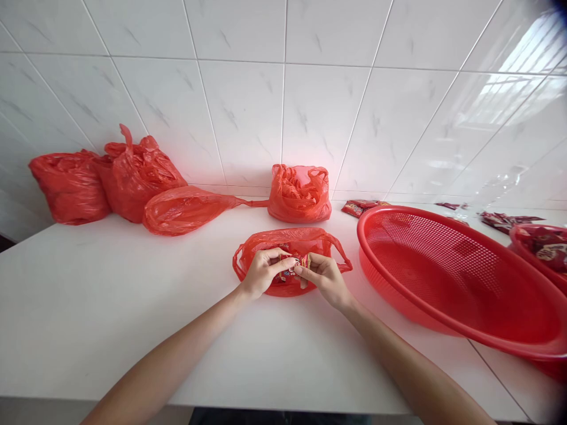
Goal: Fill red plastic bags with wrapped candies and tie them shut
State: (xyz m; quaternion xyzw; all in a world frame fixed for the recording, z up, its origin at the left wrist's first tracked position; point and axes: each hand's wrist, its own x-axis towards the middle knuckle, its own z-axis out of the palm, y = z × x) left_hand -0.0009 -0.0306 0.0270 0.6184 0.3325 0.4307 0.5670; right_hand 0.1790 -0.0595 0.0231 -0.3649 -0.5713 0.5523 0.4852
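Between my two hands is a small red snack packet (295, 265) with a printed wrapper. My left hand (264, 273) pinches its left side, thumb on top. My right hand (326, 276) grips the right end between thumb and fingers. Both hands are over the mouth of an open red plastic bag (290, 238) lying on the white counter. Inside that bag, some dark printed packets show partly below my fingers; the rest is hidden by my hands.
A big red perforated basket (420, 277) stands at the right. Behind my hands sits a full red bag (300, 198). More red bags (139, 177) line the wall at left, beside a loose one (190, 209). Packets (361, 206) lie behind the basket; a second container (543, 248) holds more.
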